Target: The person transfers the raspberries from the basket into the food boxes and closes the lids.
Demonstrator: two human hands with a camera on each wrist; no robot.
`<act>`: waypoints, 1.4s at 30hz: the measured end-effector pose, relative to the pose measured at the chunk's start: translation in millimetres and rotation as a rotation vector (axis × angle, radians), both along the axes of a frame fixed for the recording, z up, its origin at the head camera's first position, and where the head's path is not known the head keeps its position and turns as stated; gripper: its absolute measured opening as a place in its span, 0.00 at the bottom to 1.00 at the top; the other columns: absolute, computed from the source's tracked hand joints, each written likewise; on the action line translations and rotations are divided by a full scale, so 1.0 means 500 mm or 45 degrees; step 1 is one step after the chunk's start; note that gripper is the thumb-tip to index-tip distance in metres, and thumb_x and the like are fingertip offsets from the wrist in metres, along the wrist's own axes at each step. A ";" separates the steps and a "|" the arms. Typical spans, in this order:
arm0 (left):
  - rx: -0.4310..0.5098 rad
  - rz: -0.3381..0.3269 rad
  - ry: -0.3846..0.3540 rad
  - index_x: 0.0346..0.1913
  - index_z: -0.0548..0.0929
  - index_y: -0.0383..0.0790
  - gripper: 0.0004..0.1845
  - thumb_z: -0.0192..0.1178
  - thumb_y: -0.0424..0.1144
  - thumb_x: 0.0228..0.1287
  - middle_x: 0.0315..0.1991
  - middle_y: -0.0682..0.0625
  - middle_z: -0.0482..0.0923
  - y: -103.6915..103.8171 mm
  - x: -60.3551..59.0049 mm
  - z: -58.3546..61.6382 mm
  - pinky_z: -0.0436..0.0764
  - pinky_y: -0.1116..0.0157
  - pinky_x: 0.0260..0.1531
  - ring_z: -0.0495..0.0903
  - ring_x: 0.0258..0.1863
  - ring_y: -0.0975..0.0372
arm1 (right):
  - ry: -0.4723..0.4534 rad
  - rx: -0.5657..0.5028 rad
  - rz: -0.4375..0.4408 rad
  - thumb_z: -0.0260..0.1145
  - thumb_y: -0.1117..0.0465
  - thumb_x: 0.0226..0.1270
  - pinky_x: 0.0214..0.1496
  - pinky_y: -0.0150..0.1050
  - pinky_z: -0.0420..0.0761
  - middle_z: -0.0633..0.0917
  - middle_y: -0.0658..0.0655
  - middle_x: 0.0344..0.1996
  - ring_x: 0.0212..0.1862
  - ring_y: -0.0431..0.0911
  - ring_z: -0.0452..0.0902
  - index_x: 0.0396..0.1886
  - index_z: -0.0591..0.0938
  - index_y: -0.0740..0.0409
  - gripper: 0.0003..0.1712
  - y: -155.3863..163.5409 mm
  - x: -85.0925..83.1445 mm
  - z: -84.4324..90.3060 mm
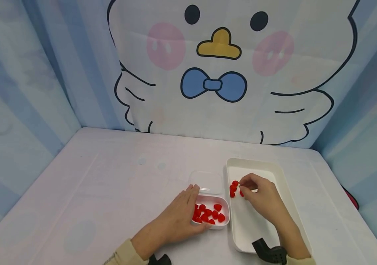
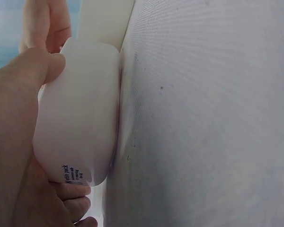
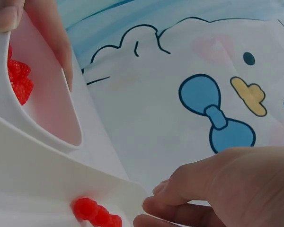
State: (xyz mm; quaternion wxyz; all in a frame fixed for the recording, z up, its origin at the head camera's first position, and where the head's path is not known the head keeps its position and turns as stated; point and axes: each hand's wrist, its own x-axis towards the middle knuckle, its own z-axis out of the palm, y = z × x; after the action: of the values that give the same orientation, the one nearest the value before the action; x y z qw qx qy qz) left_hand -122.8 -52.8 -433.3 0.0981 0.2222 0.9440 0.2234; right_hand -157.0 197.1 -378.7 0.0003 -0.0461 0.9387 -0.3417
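Note:
My left hand [image 1: 179, 213] grips a small white plastic box [image 1: 225, 223], thumb along its near side and fingers over the far left side. Inside the box lie several red raspberries [image 1: 215, 214]. Printed dark lettering shows on the box's outer wall [image 2: 80, 113]. My right hand [image 1: 265, 198] is over the left part of a white tray [image 1: 253, 230], its thumb and forefinger tips close together. No berry shows between those fingertips [image 3: 151, 204]. Right beside them, a short row of raspberries [image 3: 87, 208] lies along the tray's left wall, with one more partly hidden beneath the thumb.
A clear plastic lid [image 1: 205, 182] lies behind the box, close to the tray's left edge. The white-covered table [image 1: 109, 184] is enclosed by printed curtains, with a cartoon bird on the back one. A black wrist strap [image 1: 269, 252] overlaps the tray's near end.

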 end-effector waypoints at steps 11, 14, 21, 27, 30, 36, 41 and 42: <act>0.015 -0.011 0.020 0.78 0.50 0.40 0.55 0.61 0.68 0.57 0.79 0.47 0.54 0.001 0.001 -0.004 0.58 0.52 0.76 0.50 0.80 0.54 | 0.035 0.052 -0.068 0.64 0.67 0.65 0.35 0.31 0.80 0.87 0.56 0.35 0.40 0.48 0.82 0.40 0.83 0.60 0.06 0.012 -0.010 -0.023; 0.006 -0.008 0.001 0.78 0.50 0.40 0.56 0.61 0.68 0.57 0.79 0.47 0.54 0.002 0.001 -0.004 0.58 0.52 0.76 0.50 0.80 0.55 | 0.058 0.076 -0.074 0.63 0.67 0.65 0.37 0.32 0.81 0.87 0.56 0.35 0.40 0.48 0.82 0.40 0.83 0.60 0.06 0.014 -0.012 -0.029; 0.005 -0.004 -0.002 0.79 0.50 0.41 0.56 0.61 0.68 0.56 0.79 0.47 0.53 0.002 0.001 -0.002 0.58 0.52 0.76 0.49 0.80 0.55 | 0.048 0.099 -0.078 0.63 0.67 0.65 0.42 0.40 0.85 0.86 0.58 0.37 0.42 0.50 0.82 0.41 0.83 0.61 0.06 0.013 -0.012 -0.034; -0.001 -0.005 0.004 0.78 0.51 0.40 0.56 0.62 0.68 0.56 0.78 0.47 0.54 0.003 0.000 -0.002 0.59 0.52 0.76 0.51 0.79 0.54 | -0.019 0.086 -0.073 0.63 0.67 0.65 0.43 0.42 0.85 0.86 0.60 0.41 0.43 0.50 0.82 0.42 0.82 0.61 0.07 0.012 -0.014 -0.039; -0.002 -0.007 0.006 0.78 0.51 0.40 0.56 0.61 0.68 0.56 0.78 0.47 0.55 0.002 0.001 -0.001 0.59 0.52 0.76 0.51 0.79 0.54 | -0.034 0.083 -0.063 0.64 0.67 0.64 0.43 0.42 0.86 0.85 0.60 0.41 0.42 0.50 0.81 0.42 0.82 0.62 0.08 0.010 -0.014 -0.040; -0.006 -0.002 0.000 0.78 0.50 0.41 0.55 0.60 0.68 0.57 0.79 0.48 0.54 0.000 -0.001 0.001 0.58 0.52 0.76 0.50 0.80 0.55 | -0.036 0.105 -0.051 0.64 0.68 0.64 0.44 0.44 0.85 0.85 0.60 0.41 0.43 0.51 0.81 0.42 0.82 0.62 0.07 0.006 -0.015 -0.039; -0.001 0.007 -0.024 0.79 0.50 0.41 0.56 0.60 0.69 0.56 0.79 0.48 0.54 -0.001 -0.001 0.001 0.59 0.52 0.76 0.51 0.79 0.56 | -0.071 0.118 -0.059 0.64 0.67 0.64 0.44 0.43 0.86 0.85 0.59 0.41 0.42 0.50 0.80 0.43 0.82 0.61 0.08 0.005 -0.014 -0.043; 0.001 0.008 -0.028 0.79 0.50 0.41 0.56 0.60 0.69 0.56 0.79 0.48 0.54 -0.001 -0.001 0.000 0.59 0.52 0.76 0.51 0.79 0.55 | -0.075 0.121 -0.057 0.64 0.67 0.64 0.44 0.44 0.86 0.85 0.59 0.41 0.42 0.50 0.80 0.43 0.82 0.61 0.08 0.005 -0.014 -0.044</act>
State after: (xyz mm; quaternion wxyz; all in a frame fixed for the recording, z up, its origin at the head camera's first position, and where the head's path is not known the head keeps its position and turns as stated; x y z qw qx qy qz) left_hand -123.3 -53.4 -433.0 0.1076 0.2167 0.9435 0.2265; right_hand -163.8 199.4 -400.7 0.0226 -0.0151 0.9542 -0.2979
